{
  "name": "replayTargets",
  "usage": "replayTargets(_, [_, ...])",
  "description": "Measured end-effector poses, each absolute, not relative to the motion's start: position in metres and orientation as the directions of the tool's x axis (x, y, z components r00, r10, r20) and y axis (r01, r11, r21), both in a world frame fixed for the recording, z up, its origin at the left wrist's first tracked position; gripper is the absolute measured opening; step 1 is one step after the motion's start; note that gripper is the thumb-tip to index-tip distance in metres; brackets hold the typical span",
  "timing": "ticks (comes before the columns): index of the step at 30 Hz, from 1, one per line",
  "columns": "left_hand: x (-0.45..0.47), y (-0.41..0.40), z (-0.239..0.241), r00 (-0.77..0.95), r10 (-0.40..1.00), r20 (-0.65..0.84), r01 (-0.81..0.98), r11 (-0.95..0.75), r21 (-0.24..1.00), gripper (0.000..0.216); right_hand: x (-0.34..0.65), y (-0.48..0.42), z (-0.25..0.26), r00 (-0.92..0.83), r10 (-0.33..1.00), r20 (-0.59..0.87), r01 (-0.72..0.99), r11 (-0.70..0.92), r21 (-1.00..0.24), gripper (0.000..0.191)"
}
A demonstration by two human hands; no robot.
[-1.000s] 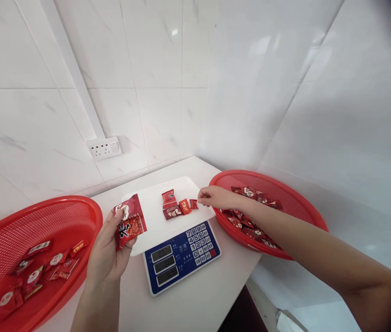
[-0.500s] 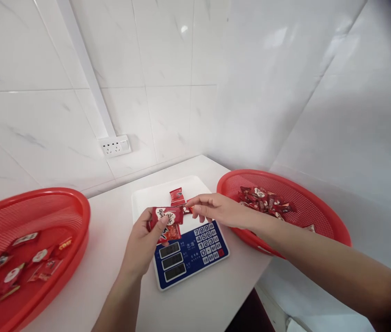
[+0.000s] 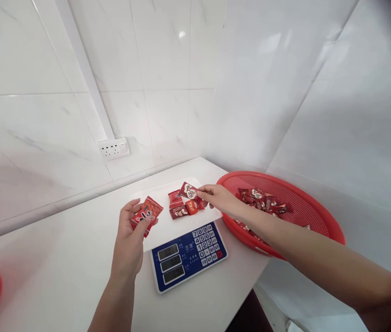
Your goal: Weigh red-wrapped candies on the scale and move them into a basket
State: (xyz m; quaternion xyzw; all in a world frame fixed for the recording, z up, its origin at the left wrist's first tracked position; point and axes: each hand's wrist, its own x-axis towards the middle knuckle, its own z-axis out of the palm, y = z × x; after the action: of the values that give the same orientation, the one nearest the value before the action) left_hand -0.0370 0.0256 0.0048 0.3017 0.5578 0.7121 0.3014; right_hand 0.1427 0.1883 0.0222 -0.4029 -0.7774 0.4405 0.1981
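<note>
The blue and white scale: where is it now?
In the head view, the scale sits below centre on the white table, beside the red oval plastic basket at right.

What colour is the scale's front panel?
The front panel is blue, seen best in the head view.

Packets (image 3: 179, 211) on scale (image 3: 191, 252), basket (image 3: 307, 207) right

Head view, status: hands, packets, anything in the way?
Left hand holds red packet. Right hand pinches darker packet by loose packets on white tray; contact unclear. Darker packet partly overlaps those; no other obstruction seen.
</note>
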Motion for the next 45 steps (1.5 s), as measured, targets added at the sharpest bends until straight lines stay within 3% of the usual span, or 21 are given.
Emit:
replayTargets(6, [-0.039, 0.022, 0.008, -0.549, 0.834, 0.060, -0.127, -0.154, 0.980, 0.052, 0.144, 0.185, 0.020, -0.632, 0.774, -0.042, 0.492, 0.357, -0.794, 0.027])
replayTargets(12, [-0.023, 0.015, 0.010, -0.019, 0.998, -0.065, -0.016, 0.064, 0.998, 0.047, 0.152, 0.139, 0.027, -0.891, 0.434, -0.130, 0.305, 0.363, -0.881, 0.027])
replayTargets(16, [-0.013, 0.010, 0.011, 0.110, 0.986, -0.126, 0.027, 0.124, 0.992, 0.049, 0.160, 0.118, 0.028, -0.873, 0.448, -0.194, 0.375, 0.363, -0.853, 0.025])
replayTargets(26, [0.002, -0.003, 0.020, 0.127, 0.982, -0.140, 0.128, 0.123, 0.984, 0.046, 0.172, 0.099, 0.033, -0.833, 0.535, -0.143, 0.428, 0.458, -0.779, 0.023])
replayTargets(30, [0.007, -0.002, 0.021, 0.000, 0.979, -0.202, 0.201, 0.198, 0.959, 0.054, 0.177, 0.093, 0.043, -0.820, 0.559, -0.123, 0.446, 0.490, -0.749, 0.024])
replayTargets(35, [0.012, 0.005, 0.018, 0.084, 0.980, -0.179, 0.247, 0.154, 0.957, 0.026, 0.187, 0.091, 0.050, -0.866, 0.497, -0.058, 0.381, 0.581, -0.719, 0.024])
replayTargets(39, [0.009, 0.006, 0.017, -0.124, 0.978, -0.165, 0.259, 0.193, 0.946, 0.034, 0.217, 0.128, 0.042, -0.796, 0.606, 0.004, 0.397, 0.527, -0.752, 0.025])
replayTargets(42, [0.002, 0.005, 0.016, -0.223, 0.962, -0.154, 0.182, 0.197, 0.963, 0.040, 0.262, 0.174, 0.029, -0.670, 0.734, -0.115, 0.655, 0.511, -0.556, 0.039])
replayTargets(45, [-0.004, 0.006, 0.013, -0.287, 0.951, -0.115, 0.155, 0.165, 0.974, 0.045, 0.305, 0.209, 0.005, -0.520, 0.718, -0.462, 0.854, 0.452, -0.259, 0.080])
